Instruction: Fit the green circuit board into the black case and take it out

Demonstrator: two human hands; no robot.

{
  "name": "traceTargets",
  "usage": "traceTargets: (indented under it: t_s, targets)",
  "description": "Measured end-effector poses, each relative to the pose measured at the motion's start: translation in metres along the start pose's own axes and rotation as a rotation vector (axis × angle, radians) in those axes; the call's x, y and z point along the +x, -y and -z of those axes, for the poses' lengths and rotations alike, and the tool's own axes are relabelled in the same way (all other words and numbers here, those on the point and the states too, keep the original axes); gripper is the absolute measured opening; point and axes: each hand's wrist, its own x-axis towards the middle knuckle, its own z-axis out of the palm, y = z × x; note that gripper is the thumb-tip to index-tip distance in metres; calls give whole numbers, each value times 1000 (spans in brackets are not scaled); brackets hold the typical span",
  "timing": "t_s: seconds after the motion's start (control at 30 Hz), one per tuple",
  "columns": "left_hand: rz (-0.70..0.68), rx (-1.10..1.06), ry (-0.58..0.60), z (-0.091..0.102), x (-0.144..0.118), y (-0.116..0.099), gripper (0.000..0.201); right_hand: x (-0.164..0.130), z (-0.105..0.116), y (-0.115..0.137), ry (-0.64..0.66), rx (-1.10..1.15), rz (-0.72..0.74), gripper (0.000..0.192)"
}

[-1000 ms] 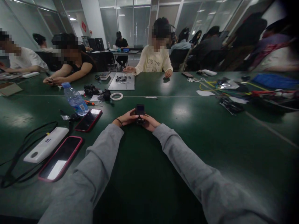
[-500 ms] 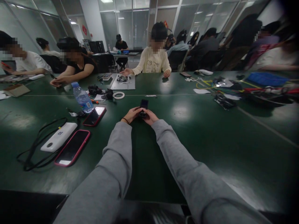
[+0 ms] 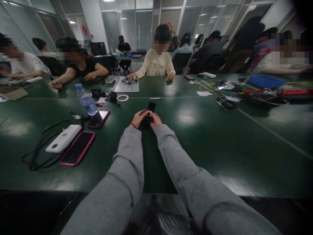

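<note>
In front of me, both hands hold a small black device with a flat dark rectangular panel standing up at its far side. My left hand, with a dark band at the wrist, closes on the device's left side. From the right, my right hand grips it, and the two thumbs meet near the base of the panel. Fingers cover most of the lower body, so its exact kind cannot be made out. Grey sleeves cover both forearms.
Left on the green table lie a white power bank, a pink-edged phone, a red-edged phone, a water bottle and a tape roll. Cables and a blue tray are at right. Several people sit around.
The panel has tilted slightly to the right, and my right hand has moved closer to my left. Across the table, a person's hand has reached the parts on the white board. My view has shifted a little.
</note>
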Motion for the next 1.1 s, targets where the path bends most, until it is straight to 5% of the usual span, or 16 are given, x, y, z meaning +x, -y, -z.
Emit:
traceTargets:
  t_s: [0.3,0.57,0.73,0.83,1.1]
  targets:
    - [-16,-79,-36,-5,-8,4,30,-1,3,-3,9,-117,48,51]
    - [15,-165,-212,-4,-2,9,27,-6,1,-19,-56,-413,238,52]
    - [-1,-166,-158,-6,-1,10,47,-13,2,-18,-200,-938,533,48]
    - [16,-158,-123,-9,-2,9,53,-16,1,-15,-302,-1188,552,51]
    - [99,-235,-87,-10,-6,3,52,-26,-8,-11,-120,-1326,710,50]
